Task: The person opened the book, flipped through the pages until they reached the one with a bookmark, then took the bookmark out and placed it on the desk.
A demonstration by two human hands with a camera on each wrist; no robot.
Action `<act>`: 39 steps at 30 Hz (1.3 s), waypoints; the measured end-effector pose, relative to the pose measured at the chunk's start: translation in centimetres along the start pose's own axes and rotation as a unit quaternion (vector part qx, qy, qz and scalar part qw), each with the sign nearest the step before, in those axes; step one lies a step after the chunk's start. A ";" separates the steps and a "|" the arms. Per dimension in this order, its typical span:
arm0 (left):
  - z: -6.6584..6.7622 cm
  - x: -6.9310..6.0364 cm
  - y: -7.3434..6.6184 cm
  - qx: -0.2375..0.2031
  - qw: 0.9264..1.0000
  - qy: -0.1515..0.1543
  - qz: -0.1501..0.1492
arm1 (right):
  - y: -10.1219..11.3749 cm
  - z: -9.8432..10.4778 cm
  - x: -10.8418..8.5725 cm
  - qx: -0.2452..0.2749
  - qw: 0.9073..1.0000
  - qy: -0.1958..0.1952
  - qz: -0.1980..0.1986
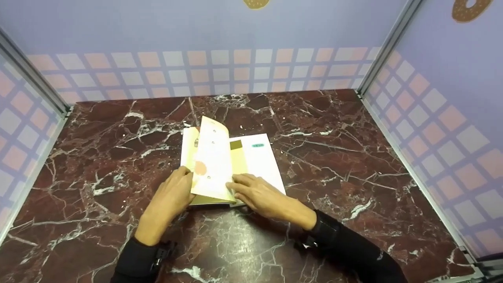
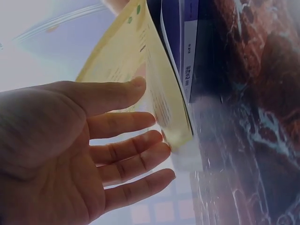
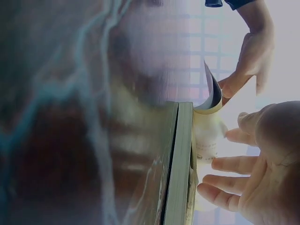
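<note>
An open book lies on the marble tabletop, one pale yellow page standing up and curving over its left side. My left hand is at the book's lower left, fingers touching the left page edge and thumb by the raised page's lower corner. In the left wrist view, the thumb and fingers of the left hand are extended against the pages, not curled round them. My right hand rests across the lower right page near the fold. Its fingers look nearly straight in the right wrist view, where the book's thick page block shows edge-on.
Dark red marble tabletop with white veins surrounds the book. Lilac panels with a checked band stand behind and at both sides, joined by metal corner posts.
</note>
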State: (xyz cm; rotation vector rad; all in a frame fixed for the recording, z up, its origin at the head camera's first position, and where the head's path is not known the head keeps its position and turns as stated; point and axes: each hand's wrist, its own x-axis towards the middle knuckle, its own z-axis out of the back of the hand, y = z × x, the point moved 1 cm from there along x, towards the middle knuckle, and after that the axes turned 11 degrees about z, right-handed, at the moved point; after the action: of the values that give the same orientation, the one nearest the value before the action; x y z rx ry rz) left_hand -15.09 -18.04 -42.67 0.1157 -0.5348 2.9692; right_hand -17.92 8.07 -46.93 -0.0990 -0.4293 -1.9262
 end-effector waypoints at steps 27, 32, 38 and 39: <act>1.7 -0.4 0.9 -0.024 0.998 -0.060 -0.002 | 0.5 -0.5 0.3 -0.061 0.993 0.097 0.013; 1.8 -0.3 0.4 -0.038 0.996 -0.075 0.007 | 0.6 -0.7 0.4 -0.061 0.993 0.104 0.010; 1.7 -0.3 -0.9 -0.037 0.994 -0.098 -0.040 | 0.6 -0.8 0.5 -0.063 0.992 0.106 0.013; 1.7 -0.4 -1.2 -0.035 0.994 -0.090 -0.048 | 0.6 -0.8 0.5 -0.064 0.992 0.106 0.014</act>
State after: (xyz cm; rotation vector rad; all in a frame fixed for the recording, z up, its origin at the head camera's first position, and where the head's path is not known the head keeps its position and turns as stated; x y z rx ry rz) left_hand -14.45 -17.59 -40.77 0.3949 -0.6336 2.8579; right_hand -17.45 7.11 -47.38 0.0165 -0.1608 -1.9126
